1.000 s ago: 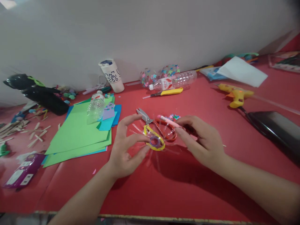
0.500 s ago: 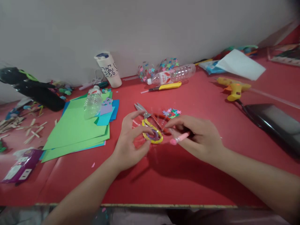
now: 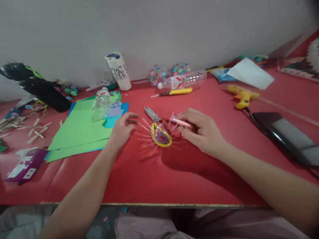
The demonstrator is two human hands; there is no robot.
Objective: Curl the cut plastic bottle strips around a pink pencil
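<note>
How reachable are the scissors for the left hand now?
Probably yes: the left hand looks empty and open, just left of the yellow handle, with only clear plastic strips between. The right hand, holding a pink pencil-like stick, sits across the scissors.

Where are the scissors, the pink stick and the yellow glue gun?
Scissors [image 3: 156, 119]: head view, on the metal where the blades meet the handles.
Pink stick [image 3: 183, 122]: head view, on the middle of its shaft.
Yellow glue gun [image 3: 243, 95]: head view, on its body.
</note>
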